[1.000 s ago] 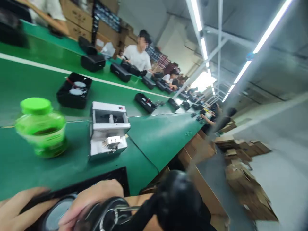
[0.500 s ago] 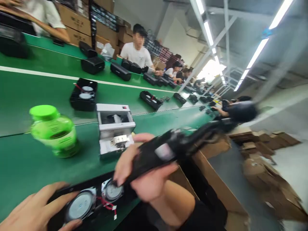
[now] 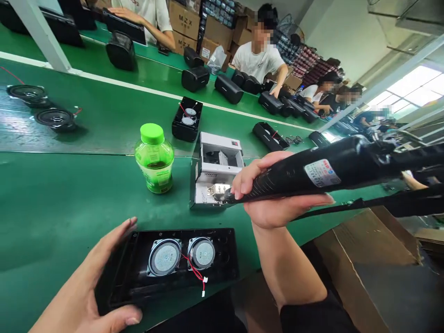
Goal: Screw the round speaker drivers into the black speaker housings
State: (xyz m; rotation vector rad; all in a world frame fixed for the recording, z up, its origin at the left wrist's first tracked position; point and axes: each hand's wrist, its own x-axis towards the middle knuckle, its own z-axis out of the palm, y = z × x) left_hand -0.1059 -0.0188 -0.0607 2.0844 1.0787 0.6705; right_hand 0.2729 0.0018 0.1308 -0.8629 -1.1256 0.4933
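Observation:
A black speaker housing [image 3: 138, 282] lies at the front of the green table, with two round silver-backed speakers [image 3: 165, 258] and red wires [image 3: 196, 270] in it. My left hand [image 3: 93, 282] is at the housing's left end, thumb and fingers spread wide. In my right hand [image 3: 274, 199] is a black electric screwdriver [image 3: 294, 173], held nearly level. Its tip is at the silver metal part of a white-and-grey screw feeder box [image 3: 220, 173]; whether the two touch is hard to tell.
Left of the feeder box stands a green bottle [image 3: 156, 164]. Open housings [image 3: 187, 118] and loose speakers [image 3: 55, 118] lie beyond. A cardboard box [image 3: 360, 277] is at the right. Across the table, a person [image 3: 258, 58] works among black speakers [image 3: 229, 88].
My right hand has carried the screwdriver from above the speakers to the feeder box. My left hand has opened wider at the housing's left end. The view has turned and levelled.

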